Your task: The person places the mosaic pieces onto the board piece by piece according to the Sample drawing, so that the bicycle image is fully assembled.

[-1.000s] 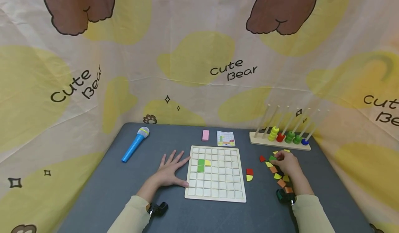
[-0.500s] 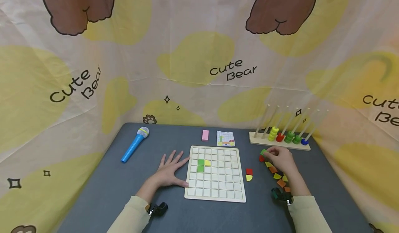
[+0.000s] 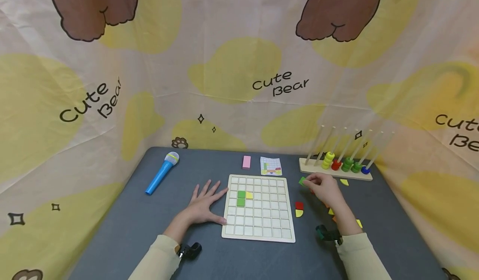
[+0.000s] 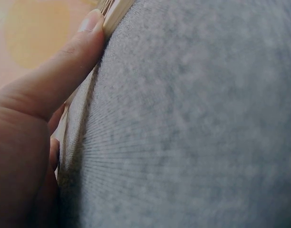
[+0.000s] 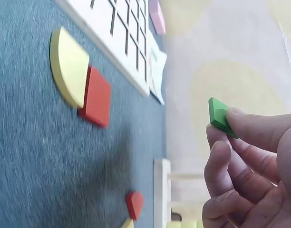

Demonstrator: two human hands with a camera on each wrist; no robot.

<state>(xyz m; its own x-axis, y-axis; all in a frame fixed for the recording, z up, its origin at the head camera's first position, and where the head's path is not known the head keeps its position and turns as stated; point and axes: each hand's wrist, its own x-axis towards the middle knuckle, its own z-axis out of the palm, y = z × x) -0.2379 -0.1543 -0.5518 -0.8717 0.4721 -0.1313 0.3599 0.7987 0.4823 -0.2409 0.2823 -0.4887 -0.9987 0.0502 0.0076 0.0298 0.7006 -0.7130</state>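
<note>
Two hands work over a dark grey desk (image 3: 131,230). The right hand (image 3: 324,188), right of centre in the head view, pinches a small green tile (image 3: 302,181) between thumb and curled fingertips, lifted off the desk just beyond the upper right corner of the wooden grid board (image 3: 258,207). The left hand (image 3: 203,205) lies flat with fingers spread, its thumb touching the board's left edge. A red tile (image 3: 299,205) and a yellow quarter-round (image 3: 299,213) lie touching beside the board's right edge.

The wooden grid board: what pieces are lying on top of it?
On the wooden grid board lie two green squares and one yellow piece. The other cells look bare. The left hand touches its left edge, covering nothing.
</note>
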